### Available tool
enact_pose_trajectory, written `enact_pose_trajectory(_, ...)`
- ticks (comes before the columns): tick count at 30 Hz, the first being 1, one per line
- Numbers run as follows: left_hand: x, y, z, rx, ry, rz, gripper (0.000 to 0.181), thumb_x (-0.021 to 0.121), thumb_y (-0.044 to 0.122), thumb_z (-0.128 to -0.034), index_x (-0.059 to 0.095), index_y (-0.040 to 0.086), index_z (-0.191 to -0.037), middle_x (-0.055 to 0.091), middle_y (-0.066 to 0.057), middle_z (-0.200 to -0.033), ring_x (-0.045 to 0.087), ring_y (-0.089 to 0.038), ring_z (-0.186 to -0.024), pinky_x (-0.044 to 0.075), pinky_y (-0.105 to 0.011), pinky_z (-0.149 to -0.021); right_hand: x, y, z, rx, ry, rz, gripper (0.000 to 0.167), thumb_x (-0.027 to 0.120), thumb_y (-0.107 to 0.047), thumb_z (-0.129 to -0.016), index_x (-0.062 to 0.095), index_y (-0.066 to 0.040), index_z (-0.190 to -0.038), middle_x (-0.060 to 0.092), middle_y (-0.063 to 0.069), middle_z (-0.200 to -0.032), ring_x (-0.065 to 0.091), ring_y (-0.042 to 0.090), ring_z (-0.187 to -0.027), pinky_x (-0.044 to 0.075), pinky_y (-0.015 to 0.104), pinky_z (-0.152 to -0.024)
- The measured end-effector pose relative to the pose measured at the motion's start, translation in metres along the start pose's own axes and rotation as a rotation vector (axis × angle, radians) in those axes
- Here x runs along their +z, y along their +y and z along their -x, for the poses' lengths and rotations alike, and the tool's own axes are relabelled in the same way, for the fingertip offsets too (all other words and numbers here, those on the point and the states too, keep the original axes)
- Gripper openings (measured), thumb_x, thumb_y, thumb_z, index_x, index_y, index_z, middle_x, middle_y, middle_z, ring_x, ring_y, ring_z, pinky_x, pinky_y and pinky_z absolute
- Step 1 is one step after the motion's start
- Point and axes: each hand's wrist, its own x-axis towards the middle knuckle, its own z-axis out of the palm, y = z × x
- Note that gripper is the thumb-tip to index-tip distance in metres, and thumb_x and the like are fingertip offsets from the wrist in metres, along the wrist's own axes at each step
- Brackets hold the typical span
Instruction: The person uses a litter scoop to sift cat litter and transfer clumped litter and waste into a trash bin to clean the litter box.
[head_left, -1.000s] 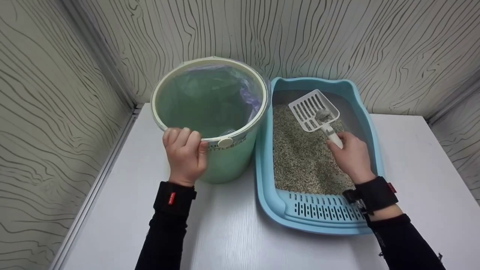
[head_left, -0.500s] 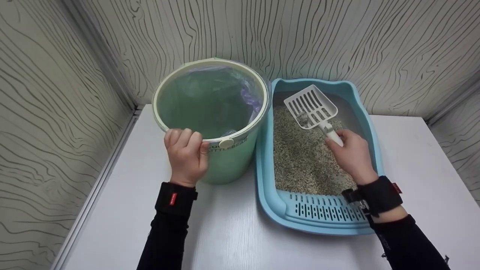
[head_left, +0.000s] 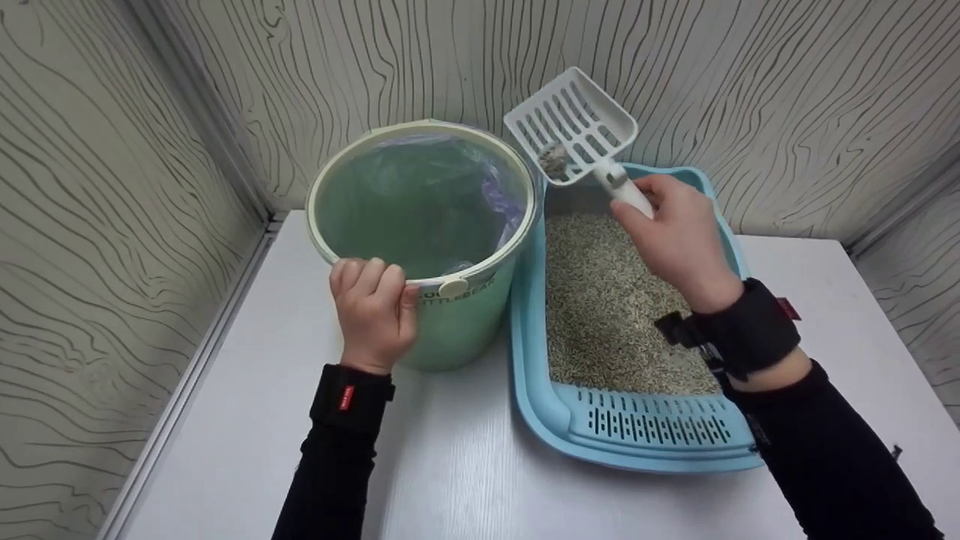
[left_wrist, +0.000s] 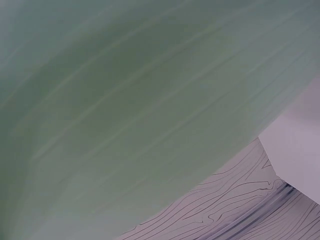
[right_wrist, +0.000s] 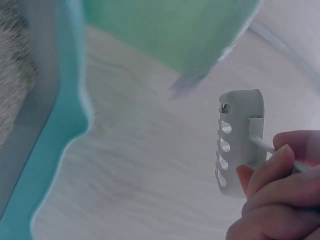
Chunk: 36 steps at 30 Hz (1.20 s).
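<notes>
My right hand [head_left: 679, 244] grips the handle of a white slotted litter scoop [head_left: 592, 124], raised above the back left corner of the litter box. A greyish clump of litter [head_left: 555, 160] lies in the scoop near its left edge. In the right wrist view, curled fingers [right_wrist: 280, 185] hold the handle behind the scoop [right_wrist: 242, 145]. My left hand [head_left: 373, 311] holds the front rim of a pale green bucket [head_left: 457, 330], its fingers curled over the edge. A clear, purplish bag [head_left: 499, 195] lines the bucket. Only the bucket's ribbed wall [left_wrist: 140, 110] fills most of the left wrist view.
A blue litter box [head_left: 529, 352] stands right of the bucket, filled with grainy litter [head_left: 611, 315]; its front ledge [head_left: 652, 424] is perforated. Both stand on a white table [head_left: 457, 465]. Patterned wall panels [head_left: 465, 60] rise close behind and on both sides.
My right hand has lifted the scoop with the clump up and left, out of the litter box towards the bucket. The clump has slid to the scoop's left side. My left hand stays on the rim.
</notes>
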Motion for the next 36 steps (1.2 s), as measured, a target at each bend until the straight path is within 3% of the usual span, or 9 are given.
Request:
enact_pose_trajectory(5,0.003,0.001,-0.001,0.004,0.007,-0.001,0.055,0.032,0.045,-0.1056,0.042,0.005,-0.069,0.039,-0.009,-0.068,0.038,-0.028,-0.072,0.03,-0.043,-0.081,0.026,-0.035,-0.011,-0.043,-0.082,0.005,0.032,0.058,-0.018,-0.095,0.062,0.001,-0.121,0.071,0.016,-0.102,0.05,0.01,-0.058,0.041,0.023,-0.052)
enact_pose_trajectory(9,0.005,0.002,-0.001,0.014,0.017,0.005,0.055,0.032,0.045,-0.1056,0.042,0.005,-0.069,0.039,-0.009,-0.067,0.038,-0.028,-0.072,0.031,-0.043,-0.081,0.047,-0.044,-0.013,-0.145,-0.105,0.123,0.03,0.056,-0.017,-0.093,0.066,-0.001,-0.118,0.071,0.015,-0.095,0.058,0.022,-0.065,0.046,0.033,-0.06)
enact_pose_trajectory(15,0.005,0.003,0.0,0.022,0.017,0.006,0.055,0.032,0.046,-0.1057,0.042,0.005,-0.069,0.04,-0.009,-0.067,0.038,-0.028,-0.072,0.032,-0.043,-0.081,0.058,-0.051,-0.008,-0.367,-0.074,0.34,0.021,0.063,-0.014,-0.091,0.073,-0.012,-0.11,0.072,0.012,-0.088,0.065,0.029,-0.073,0.049,0.046,-0.062)
enact_pose_trajectory(20,0.004,0.002,-0.002,0.018,0.022,0.003,0.055,0.032,0.046,-0.1056,0.042,0.005,-0.07,0.04,-0.009,-0.068,0.038,-0.028,-0.073,0.031,-0.043,-0.081,0.057,-0.055,-0.007,-0.444,-0.031,0.384,0.026,0.066,-0.01,-0.087,0.076,-0.018,-0.109,0.071,0.01,-0.086,0.062,0.028,-0.069,0.048,0.045,-0.059)
enact_pose_trajectory(26,0.005,0.002,-0.002,0.022,0.026,0.01,0.055,0.032,0.046,-0.1055,0.042,0.005,-0.069,0.039,-0.009,-0.068,0.038,-0.028,-0.072,0.03,-0.043,-0.08,0.048,-0.052,-0.007,-0.4,-0.016,0.323,0.024,0.066,-0.012,-0.089,0.075,-0.014,-0.111,0.072,0.01,-0.09,0.063,0.027,-0.071,0.05,0.044,-0.062)
enact_pose_trajectory(30,0.005,0.002,-0.002,0.022,0.023,0.019,0.055,0.033,0.046,-0.1055,0.042,0.005,-0.069,0.039,-0.009,-0.068,0.038,-0.028,-0.072,0.031,-0.043,-0.08,0.034,-0.047,-0.007,-0.299,-0.008,0.171,0.026,0.064,-0.01,-0.091,0.072,-0.007,-0.115,0.074,0.014,-0.099,0.064,0.027,-0.076,0.051,0.042,-0.073)
enact_pose_trajectory(36,0.004,0.003,-0.002,0.02,0.017,0.021,0.055,0.033,0.046,-0.1054,0.042,0.005,-0.069,0.04,-0.009,-0.068,0.038,-0.028,-0.072,0.031,-0.044,-0.081,0.006,-0.027,-0.005,-0.137,0.056,-0.041,0.033,0.069,-0.009,-0.089,0.066,-0.003,-0.121,0.072,0.017,-0.1,0.057,0.013,-0.072,0.045,0.022,-0.069)
